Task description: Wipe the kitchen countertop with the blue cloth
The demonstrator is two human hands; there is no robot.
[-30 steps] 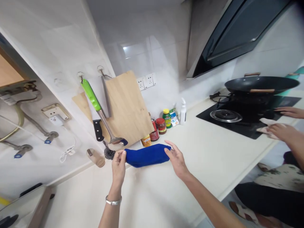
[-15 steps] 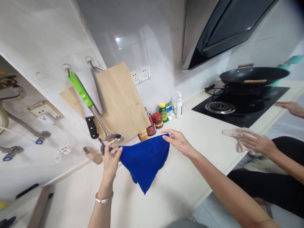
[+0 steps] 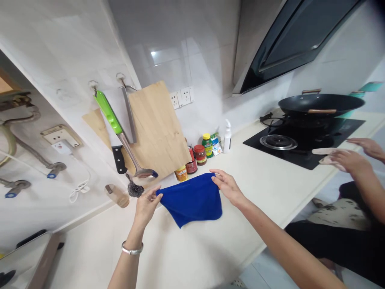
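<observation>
A blue cloth [image 3: 192,202] hangs stretched between my two hands, its lower edge drooping over the pale countertop [image 3: 120,249]. At its upper left corner my left hand [image 3: 146,206] pinches the fabric between thumb and fingers; a silver bangle circles that wrist. My right hand [image 3: 228,188] grips the upper right corner the same way. Close beyond my left hand hangs a steel scourer [image 3: 135,189], below a green-handled ladle [image 3: 111,116]. Beyond the cloth stand an orange-labelled jar [image 3: 181,174] and a red-lidded jar [image 3: 200,155].
At the right, a co-worker's hand [image 3: 350,160] presses a pale cloth [image 3: 326,151] at the edge of the black cooktop [image 3: 313,154], which carries a wok [image 3: 321,105]. A cutting board [image 3: 159,132] and knife [image 3: 119,160] are by the wall. A spray bottle [image 3: 227,138] stands behind.
The blue cloth has spread wider at its lower right, losing its pointed triangular hang. My hands shifted slightly right. The co-worker's pale cloth moved away toward the cooktop.
</observation>
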